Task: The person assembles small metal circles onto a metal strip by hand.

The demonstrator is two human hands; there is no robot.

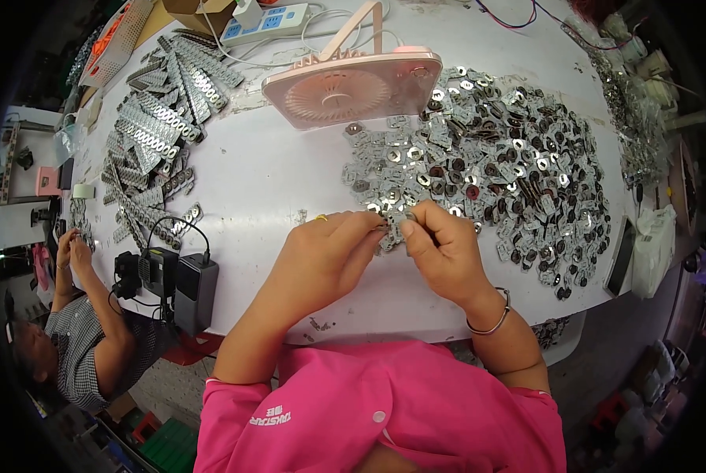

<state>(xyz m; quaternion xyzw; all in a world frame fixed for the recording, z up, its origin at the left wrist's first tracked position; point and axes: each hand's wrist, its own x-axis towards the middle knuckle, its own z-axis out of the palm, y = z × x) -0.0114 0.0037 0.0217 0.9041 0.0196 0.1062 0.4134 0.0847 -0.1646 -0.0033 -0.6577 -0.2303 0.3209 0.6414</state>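
Observation:
My left hand [321, 256] and my right hand [450, 254] meet above the table near its front edge, fingertips almost touching. Both are closed in a pinch. Between them shows a small metal part [390, 223], dark and silvery, pinched by my left fingertips. The right thumb presses against the index finger at its other side; whether it grips the same part or another is too small to tell. Just beyond my fingers spreads a big heap of small metal parts [487, 158], silvery plates with dark round pieces.
A pink fan [345, 88] stands behind my hands. Metal strips [152, 130] with round holes lie piled at the left. Black boxes [194, 292] with cables stand at the left front edge. A power strip [266, 22] lies behind. At far left sits another person [93, 347].

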